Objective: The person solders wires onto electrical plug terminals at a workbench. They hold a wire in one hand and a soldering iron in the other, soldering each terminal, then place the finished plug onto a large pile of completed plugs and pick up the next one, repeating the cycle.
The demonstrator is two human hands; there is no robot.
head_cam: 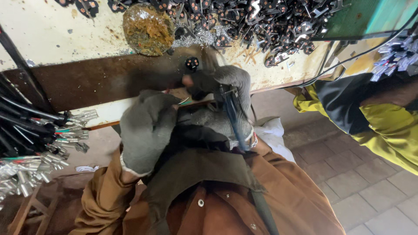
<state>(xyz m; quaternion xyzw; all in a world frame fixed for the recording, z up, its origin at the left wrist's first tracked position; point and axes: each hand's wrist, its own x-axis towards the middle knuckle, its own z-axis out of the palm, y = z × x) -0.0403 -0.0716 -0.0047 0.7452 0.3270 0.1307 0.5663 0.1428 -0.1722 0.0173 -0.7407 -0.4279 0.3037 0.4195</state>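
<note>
The gloved left hand (pixel 146 130) pinches thin wires (pixel 183 101) pointing far-right, while the right hand (pixel 226 93) grips pliers (pixel 235 117) running near-to-far.

A worn cream workbench (pixel 52 39) with a dark brown front edge spans the far side. On it, far right, lies a heap of small black plug parts (pixel 244 19); left of that sit a rusty brown lump (pixel 148 29) and silvery shavings (pixel 196 40)
</note>
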